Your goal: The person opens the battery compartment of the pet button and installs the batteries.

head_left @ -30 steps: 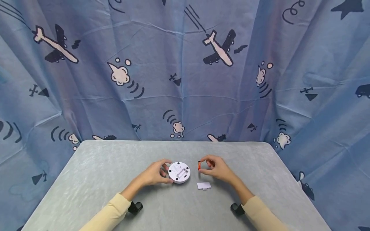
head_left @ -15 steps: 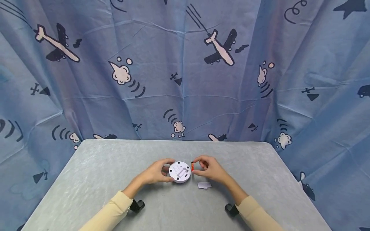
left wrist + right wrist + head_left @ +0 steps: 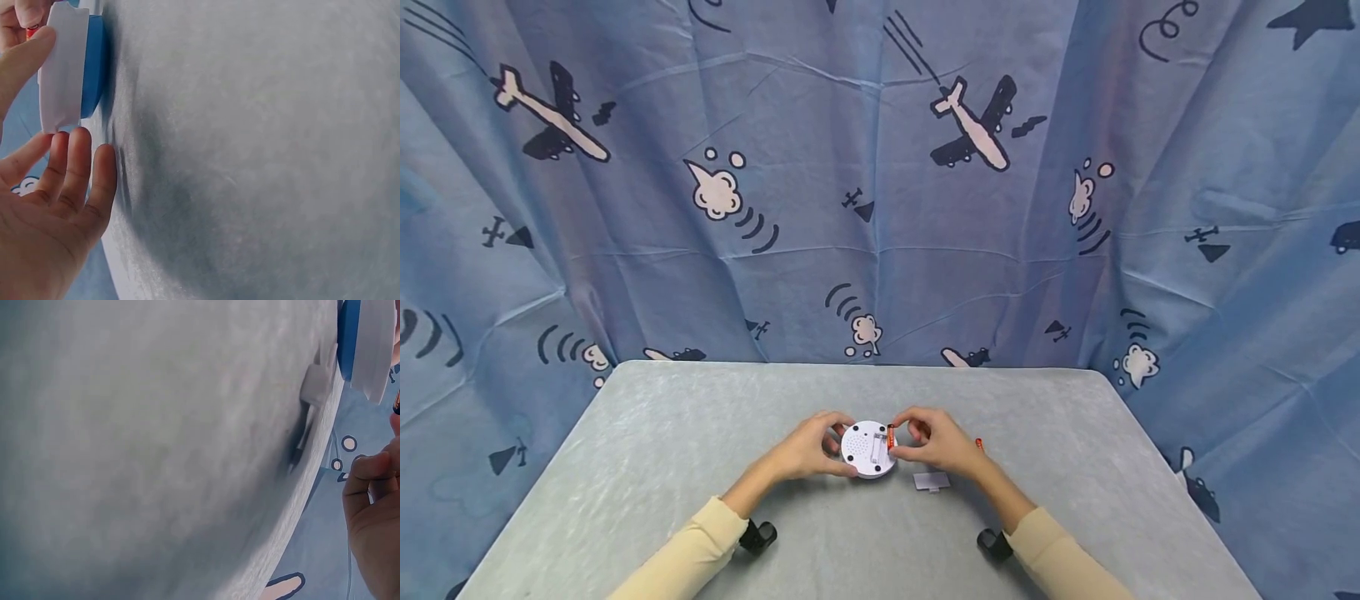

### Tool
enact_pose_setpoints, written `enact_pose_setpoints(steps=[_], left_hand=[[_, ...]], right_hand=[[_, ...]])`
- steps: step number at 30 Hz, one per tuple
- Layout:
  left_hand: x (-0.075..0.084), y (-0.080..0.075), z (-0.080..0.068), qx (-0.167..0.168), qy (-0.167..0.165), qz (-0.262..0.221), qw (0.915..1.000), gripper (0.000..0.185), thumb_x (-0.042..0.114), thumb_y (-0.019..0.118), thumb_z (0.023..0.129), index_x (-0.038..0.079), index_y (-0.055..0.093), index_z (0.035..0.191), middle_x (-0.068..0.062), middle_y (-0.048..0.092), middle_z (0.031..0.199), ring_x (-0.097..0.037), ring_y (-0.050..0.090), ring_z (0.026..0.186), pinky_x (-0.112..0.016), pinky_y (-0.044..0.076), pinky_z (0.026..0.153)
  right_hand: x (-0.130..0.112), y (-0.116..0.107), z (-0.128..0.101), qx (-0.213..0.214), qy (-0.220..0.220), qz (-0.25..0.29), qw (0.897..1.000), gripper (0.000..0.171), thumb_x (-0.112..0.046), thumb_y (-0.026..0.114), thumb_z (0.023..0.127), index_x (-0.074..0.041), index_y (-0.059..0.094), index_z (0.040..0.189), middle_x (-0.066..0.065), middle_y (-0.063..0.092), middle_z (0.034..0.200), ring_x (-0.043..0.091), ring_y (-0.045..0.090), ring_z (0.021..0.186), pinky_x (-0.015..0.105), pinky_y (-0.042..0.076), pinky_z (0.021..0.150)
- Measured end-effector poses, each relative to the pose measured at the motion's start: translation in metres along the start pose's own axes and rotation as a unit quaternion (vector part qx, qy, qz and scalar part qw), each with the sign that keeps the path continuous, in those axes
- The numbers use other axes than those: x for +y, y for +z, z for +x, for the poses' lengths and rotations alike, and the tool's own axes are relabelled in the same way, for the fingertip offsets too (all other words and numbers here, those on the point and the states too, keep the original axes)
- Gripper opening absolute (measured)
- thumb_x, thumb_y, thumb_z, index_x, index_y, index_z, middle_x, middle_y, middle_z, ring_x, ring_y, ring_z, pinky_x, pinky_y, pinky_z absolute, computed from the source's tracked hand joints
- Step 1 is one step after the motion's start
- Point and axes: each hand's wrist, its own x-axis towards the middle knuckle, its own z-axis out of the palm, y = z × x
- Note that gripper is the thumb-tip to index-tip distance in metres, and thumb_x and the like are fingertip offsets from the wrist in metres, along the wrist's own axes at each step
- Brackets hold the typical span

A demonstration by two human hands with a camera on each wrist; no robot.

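A round white device lies with its battery compartment facing up; in the left wrist view its blue lower part shows. My left hand holds the device by its left rim between thumb and fingers. My right hand pinches a small red battery between thumb and index finger. The battery stands over the device's right edge, beside the compartment; whether it touches cannot be told. Just in front of my right hand lies a white battery cover with a small tab.
Another small red item, likely a second battery, is partly hidden behind my right wrist. All of this is on a grey table. A blue patterned curtain hangs behind the table's far edge.
My right hand has moved left, bringing the battery to the device's right edge. The device has turned slightly in my left hand. A red item has come into view by my right wrist.
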Motion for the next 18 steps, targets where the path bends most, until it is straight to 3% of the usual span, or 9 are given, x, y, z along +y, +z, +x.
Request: enact_pose_setpoints(steps=[6,11,14,18], left_hand=[[-0.0011,0.0022,-0.0012,0.002,-0.009,-0.011,0.9999,0.074,0.019,0.095,0.072,-0.002,0.055,0.13,-0.009,0.058,0.117,-0.02,0.064,0.092,-0.034,0.053,0.081],[-0.0012,0.0051,0.0009,0.0,-0.003,0.008,1.0,0.086,0.023,0.096,0.07,-0.004,0.051,0.138,-0.009,0.056,0.117,-0.017,0.063,0.091,-0.033,0.052,0.08],[-0.0003,0.0059,0.0017,-0.004,-0.004,0.025,0.9997,0.086,0.027,0.096,0.07,-0.001,0.053,0.14,-0.005,0.053,0.113,-0.014,0.061,0.089,-0.031,0.05,0.077],[0.0003,0.0067,0.0013,-0.001,-0.006,0.024,0.9997,0.085,0.029,0.096,0.069,0.002,0.056,0.138,-0.006,0.054,0.115,-0.016,0.062,0.093,-0.035,0.05,0.083]], right_hand=[[-0.0011,0.0031,0.003,-0.016,-0.01,0.001,1.0,0.035,-0.018,0.089,0.081,-0.008,0.071,0.11,0.01,0.052,0.075,0.007,0.042,0.063,0.022,0.035,0.056],[-0.0026,0.0073,0.0063,-0.022,-0.007,0.004,1.0,0.038,-0.019,0.09,0.079,-0.008,0.071,0.11,0.003,0.051,0.075,0.009,0.044,0.064,0.023,0.036,0.057],[-0.0038,0.0087,0.0081,-0.028,-0.001,-0.004,1.0,0.037,-0.019,0.09,0.08,-0.009,0.07,0.109,-0.002,0.049,0.075,0.008,0.044,0.065,0.023,0.037,0.058],[-0.0044,0.0095,0.009,-0.03,-0.003,-0.015,0.999,0.036,-0.018,0.09,0.08,-0.01,0.07,0.108,-0.005,0.049,0.075,0.008,0.045,0.066,0.024,0.038,0.058]])
